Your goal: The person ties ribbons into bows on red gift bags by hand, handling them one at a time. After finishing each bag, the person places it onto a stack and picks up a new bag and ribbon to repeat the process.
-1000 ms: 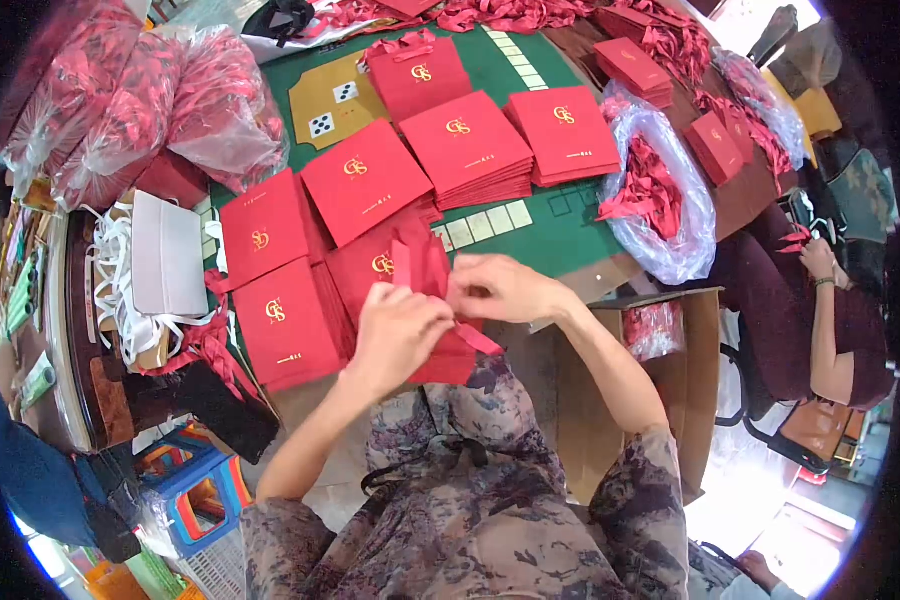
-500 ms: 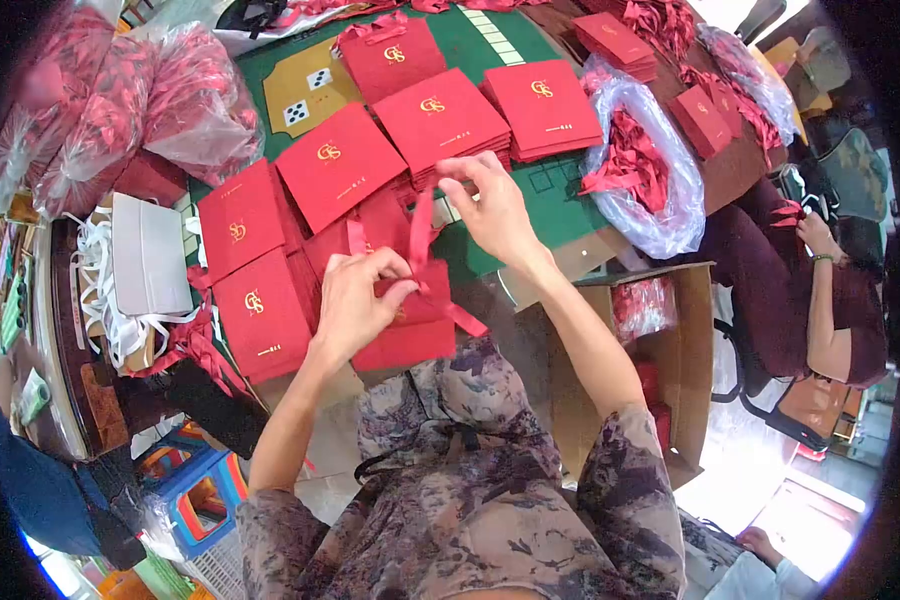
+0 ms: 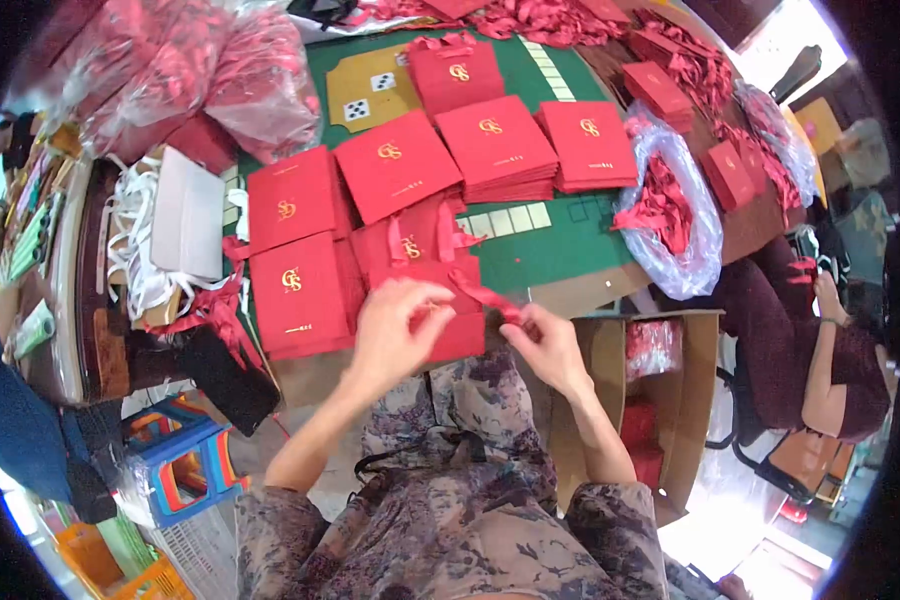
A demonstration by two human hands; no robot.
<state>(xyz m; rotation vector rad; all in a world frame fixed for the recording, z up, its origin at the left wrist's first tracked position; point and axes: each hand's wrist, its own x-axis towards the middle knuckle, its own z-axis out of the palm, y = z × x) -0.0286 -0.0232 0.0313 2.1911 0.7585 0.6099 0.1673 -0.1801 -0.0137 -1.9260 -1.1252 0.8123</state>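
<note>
A red paper bag with ribbon handles lies at the table's near edge, partly covered by my left hand. My right hand pinches the end of a red ribbon, which runs up and left towards the bag. Over the bag's left part hovers my left hand, thumb and index finger curved with a gap between them and nothing visible in it. Just behind is another red bag with a gold monogram and upright ribbon loops. Stacks of flat red bags surround it.
An open plastic bag of red ribbons lies at the right, above a cardboard box. Stuffed clear bags stand at the back left, near white-ribboned grey bags. A seated person is at the right.
My right hand has come down and towards me, now pulling a ribbon end to the right. My left hand has parted its fingers from the ribbon. The view has shifted.
</note>
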